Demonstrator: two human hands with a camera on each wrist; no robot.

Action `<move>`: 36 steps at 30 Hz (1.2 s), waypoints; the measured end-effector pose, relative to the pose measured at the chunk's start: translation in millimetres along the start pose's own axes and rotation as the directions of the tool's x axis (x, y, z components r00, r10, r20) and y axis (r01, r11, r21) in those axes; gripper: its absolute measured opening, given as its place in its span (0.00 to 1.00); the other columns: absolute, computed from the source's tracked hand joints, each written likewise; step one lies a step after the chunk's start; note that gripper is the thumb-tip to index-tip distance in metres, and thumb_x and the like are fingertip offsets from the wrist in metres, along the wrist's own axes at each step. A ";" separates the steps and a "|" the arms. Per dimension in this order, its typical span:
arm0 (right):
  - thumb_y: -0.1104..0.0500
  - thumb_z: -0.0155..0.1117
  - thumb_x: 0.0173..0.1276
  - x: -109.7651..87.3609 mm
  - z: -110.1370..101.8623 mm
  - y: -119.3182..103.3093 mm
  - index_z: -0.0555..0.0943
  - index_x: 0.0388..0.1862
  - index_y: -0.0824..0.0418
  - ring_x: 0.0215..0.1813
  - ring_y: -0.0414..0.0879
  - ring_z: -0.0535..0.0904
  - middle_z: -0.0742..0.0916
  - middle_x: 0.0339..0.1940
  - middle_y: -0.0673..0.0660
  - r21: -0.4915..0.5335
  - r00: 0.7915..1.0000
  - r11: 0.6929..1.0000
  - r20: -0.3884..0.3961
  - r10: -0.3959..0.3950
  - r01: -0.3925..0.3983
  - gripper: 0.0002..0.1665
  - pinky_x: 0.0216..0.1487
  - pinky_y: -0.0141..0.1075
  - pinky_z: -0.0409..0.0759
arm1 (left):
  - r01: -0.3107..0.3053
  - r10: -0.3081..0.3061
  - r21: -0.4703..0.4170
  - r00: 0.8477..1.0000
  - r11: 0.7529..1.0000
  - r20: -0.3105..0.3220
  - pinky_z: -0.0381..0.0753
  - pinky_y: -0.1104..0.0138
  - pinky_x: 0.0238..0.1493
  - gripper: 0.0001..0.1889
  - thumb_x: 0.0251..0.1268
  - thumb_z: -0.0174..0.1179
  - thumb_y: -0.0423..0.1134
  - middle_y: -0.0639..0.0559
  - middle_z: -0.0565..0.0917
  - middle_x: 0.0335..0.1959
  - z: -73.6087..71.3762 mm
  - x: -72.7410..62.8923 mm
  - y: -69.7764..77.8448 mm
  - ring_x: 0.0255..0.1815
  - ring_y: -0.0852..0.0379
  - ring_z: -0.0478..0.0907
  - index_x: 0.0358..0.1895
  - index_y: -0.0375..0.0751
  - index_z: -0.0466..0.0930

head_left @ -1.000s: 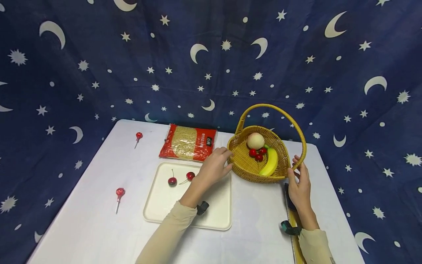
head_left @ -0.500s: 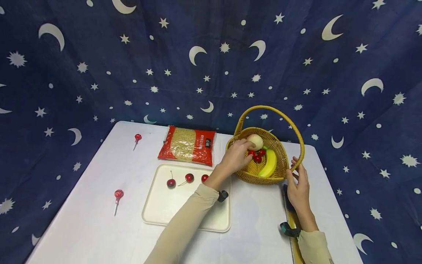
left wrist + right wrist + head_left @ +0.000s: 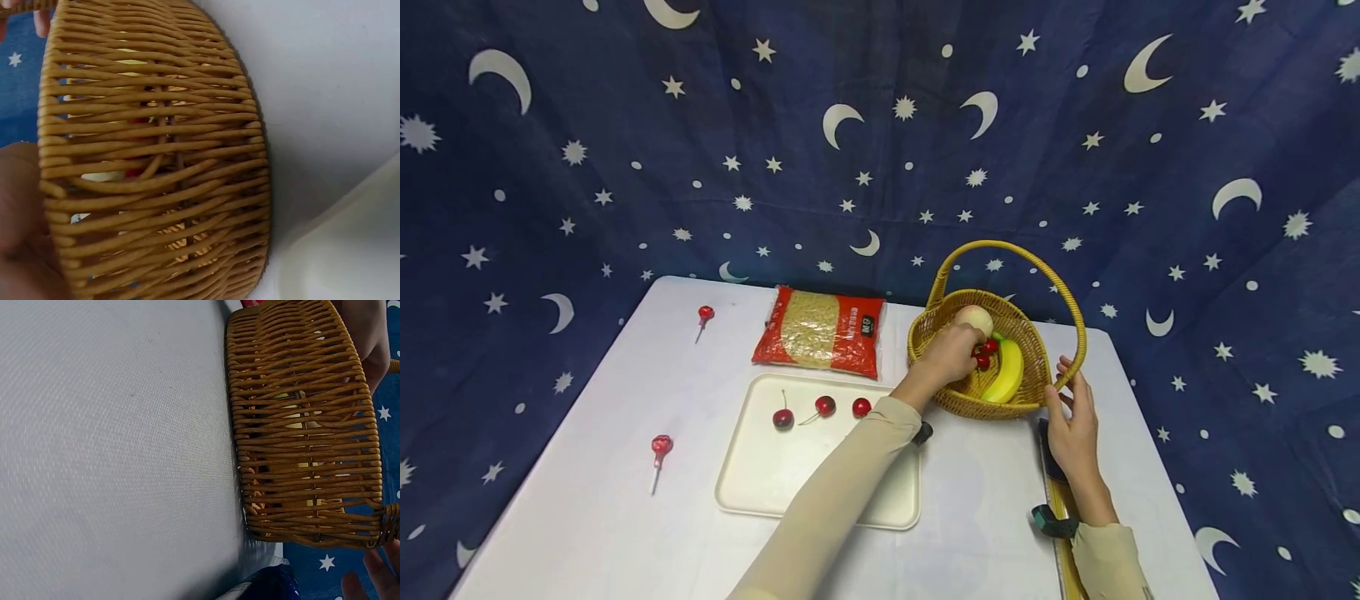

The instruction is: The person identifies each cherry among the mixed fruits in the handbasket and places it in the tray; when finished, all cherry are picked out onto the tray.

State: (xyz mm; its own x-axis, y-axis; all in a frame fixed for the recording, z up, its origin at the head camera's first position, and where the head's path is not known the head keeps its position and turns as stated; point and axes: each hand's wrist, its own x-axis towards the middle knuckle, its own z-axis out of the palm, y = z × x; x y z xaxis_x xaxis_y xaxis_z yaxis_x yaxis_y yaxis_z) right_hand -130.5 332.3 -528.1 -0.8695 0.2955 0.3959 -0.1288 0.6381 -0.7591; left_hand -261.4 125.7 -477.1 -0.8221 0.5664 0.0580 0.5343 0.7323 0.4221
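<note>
In the head view my left hand [image 3: 951,354] reaches over the near-left rim of a yellow wicker basket [image 3: 928,329]. Its fingers point down among the red cherries [image 3: 982,362], close by a pale peach [image 3: 973,318]. One cherry is covered by this hand, and I cannot tell whether the fingertips pinch it. A banana [image 3: 1007,372] lies on the basket's right side. At the foot of the basket's handle [image 3: 1078,333], my right hand [image 3: 1075,425] holds on, thumb in front and fingers behind. The left wrist view shows the woven wall [image 3: 156,156] close up.
A cream tray [image 3: 752,492] bears cherries [image 3: 783,418] left of the basket. Behind it lies a red bag of pale grains [image 3: 820,331]. Two red lollipops [image 3: 661,450] are farther left. A dark and yellow long object [image 3: 1063,500] lies under the right forearm.
My left hand has moved from over the tray's far right corner, across the basket rim and down to the cherries, covering one. My right hand stays at the handle.
</note>
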 end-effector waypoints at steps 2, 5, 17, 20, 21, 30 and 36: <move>0.60 0.56 0.84 -0.2 0.8 0.3 0.68 0.82 0.56 0.77 0.55 0.72 0.75 0.80 0.59 0.003 1.000 1.000 0.002 -0.003 0.003 0.30 0.67 0.20 0.69 | 0.012 -0.012 0.026 0.999 1.000 0.032 0.85 0.66 0.56 0.20 0.71 0.68 0.36 0.52 0.87 0.60 2.6 2.0 0.4 0.56 0.58 0.84 0.64 0.48 0.85; 0.60 0.56 0.85 -0.6 1.6 0.2 0.68 0.81 0.57 0.77 0.56 0.72 0.74 0.80 0.59 0.008 1.000 1.000 0.002 0.000 0.000 0.29 0.67 0.20 0.69 | 0.028 -0.031 0.047 0.997 0.998 0.073 0.84 0.67 0.53 0.20 0.70 0.69 0.37 0.53 0.87 0.58 6.3 4.0 1.2 0.53 0.58 0.83 0.64 0.48 0.85; 0.58 0.55 0.85 -2.7 4.9 1.3 0.67 0.83 0.51 0.79 0.56 0.71 0.76 0.78 0.60 0.007 1.000 1.000 0.005 -0.010 0.010 0.30 0.67 0.18 0.67 | 0.064 -0.083 0.135 0.988 0.989 0.134 0.82 0.68 0.47 0.06 0.71 0.69 0.37 0.54 0.87 0.48 15.7 8.4 0.9 0.44 0.59 0.81 0.48 0.46 0.87; 0.58 0.55 0.85 -3.0 4.7 1.2 0.67 0.83 0.52 0.78 0.56 0.71 0.76 0.77 0.60 0.009 1.000 1.000 0.003 -0.016 0.016 0.30 0.67 0.18 0.68 | 0.084 -0.108 0.158 0.982 0.984 0.153 0.82 0.68 0.44 0.02 0.72 0.68 0.35 0.54 0.89 0.43 19.3 8.3 -0.7 0.41 0.59 0.80 0.42 0.46 0.87; 0.59 0.56 0.85 -2.7 4.7 1.4 0.67 0.82 0.53 0.78 0.56 0.71 0.76 0.78 0.60 0.012 1.000 1.000 0.001 -0.018 0.018 0.30 0.67 0.19 0.68 | 0.087 -0.113 0.162 0.981 0.983 0.158 0.82 0.68 0.43 0.02 0.72 0.67 0.34 0.55 0.90 0.41 20.3 8.0 -1.3 0.40 0.59 0.81 0.40 0.46 0.88; 0.63 0.56 0.83 0.2 4.4 4.0 0.68 0.81 0.59 0.76 0.58 0.72 0.75 0.79 0.60 0.018 1.000 1.000 -0.012 -0.023 0.023 0.30 0.67 0.24 0.71 | 0.096 -0.114 0.127 0.984 0.987 0.140 0.84 0.67 0.40 0.02 0.71 0.68 0.33 0.54 0.91 0.41 20.2 10.4 -3.0 0.37 0.60 0.83 0.40 0.45 0.88; 0.60 0.55 0.85 0.2 3.0 5.2 0.67 0.83 0.53 0.78 0.57 0.71 0.77 0.77 0.61 0.013 1.000 1.000 -0.015 -0.020 0.020 0.31 0.69 0.25 0.72 | 0.088 -0.097 0.089 0.990 0.992 0.106 0.80 0.67 0.36 0.03 0.69 0.68 0.32 0.54 0.89 0.38 16.2 10.0 -0.8 0.35 0.59 0.79 0.37 0.46 0.86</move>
State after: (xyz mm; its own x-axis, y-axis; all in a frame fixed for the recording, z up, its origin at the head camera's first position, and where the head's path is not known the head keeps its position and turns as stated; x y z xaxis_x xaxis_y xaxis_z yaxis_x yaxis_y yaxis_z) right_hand -132.7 333.6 -533.5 -0.8593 0.2937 0.4188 -0.1522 0.6349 -0.7575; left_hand -266.9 136.9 -491.5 -0.8446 0.5294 -0.0799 0.4752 0.8101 0.3434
